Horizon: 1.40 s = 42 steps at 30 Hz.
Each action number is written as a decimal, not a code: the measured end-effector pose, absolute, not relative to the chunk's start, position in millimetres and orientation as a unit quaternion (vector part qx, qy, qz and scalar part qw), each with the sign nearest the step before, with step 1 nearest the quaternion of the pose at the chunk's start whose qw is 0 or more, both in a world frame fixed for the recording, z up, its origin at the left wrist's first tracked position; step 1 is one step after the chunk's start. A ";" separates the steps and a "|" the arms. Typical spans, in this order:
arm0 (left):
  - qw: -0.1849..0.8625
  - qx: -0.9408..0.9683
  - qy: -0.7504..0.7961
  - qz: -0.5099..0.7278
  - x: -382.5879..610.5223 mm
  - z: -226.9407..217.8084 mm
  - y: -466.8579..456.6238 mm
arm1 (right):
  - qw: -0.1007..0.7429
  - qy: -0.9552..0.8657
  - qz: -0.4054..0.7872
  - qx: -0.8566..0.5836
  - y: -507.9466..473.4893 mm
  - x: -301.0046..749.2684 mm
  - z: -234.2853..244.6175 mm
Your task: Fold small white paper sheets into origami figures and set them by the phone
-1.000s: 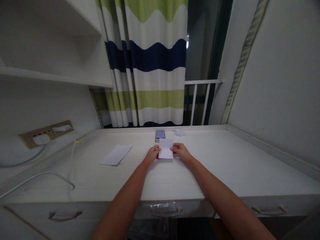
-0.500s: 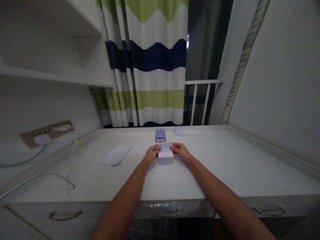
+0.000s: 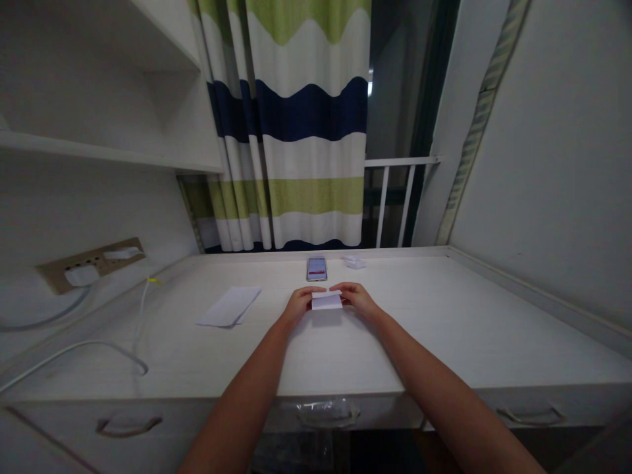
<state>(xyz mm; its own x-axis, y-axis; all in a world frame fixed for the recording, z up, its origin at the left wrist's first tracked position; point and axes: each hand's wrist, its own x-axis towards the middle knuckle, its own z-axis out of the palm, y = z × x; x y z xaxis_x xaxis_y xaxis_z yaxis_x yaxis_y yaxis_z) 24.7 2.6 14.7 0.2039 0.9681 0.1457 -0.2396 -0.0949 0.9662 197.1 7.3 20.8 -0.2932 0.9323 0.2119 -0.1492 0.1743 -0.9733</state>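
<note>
A small white folded paper (image 3: 326,301) lies on the white desk (image 3: 444,329), held between both hands. My left hand (image 3: 299,304) grips its left edge with curled fingers. My right hand (image 3: 356,297) pinches its right edge, fingers reaching over the top. The paper now looks like a short, low strip. Just beyond it a phone (image 3: 316,268) lies flat with its screen lit.
A folded white sheet (image 3: 230,306) rests to the left. A small crumpled white bit (image 3: 354,262) lies near the phone. A power strip (image 3: 91,263) and cables (image 3: 99,345) run along the left wall. A striped curtain (image 3: 296,131) and a railing stand behind; drawers sit under the front edge.
The paper's upright flap has been folded down and away over the last second, so the paper looks much shorter. Both hands stayed at its edges, fingers now over its top.
</note>
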 end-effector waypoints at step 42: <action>0.534 0.547 0.363 0.534 22.0 18.3 -0.8 | 0.497 -0.582 0.527 -0.370 11.5 196.0 18.3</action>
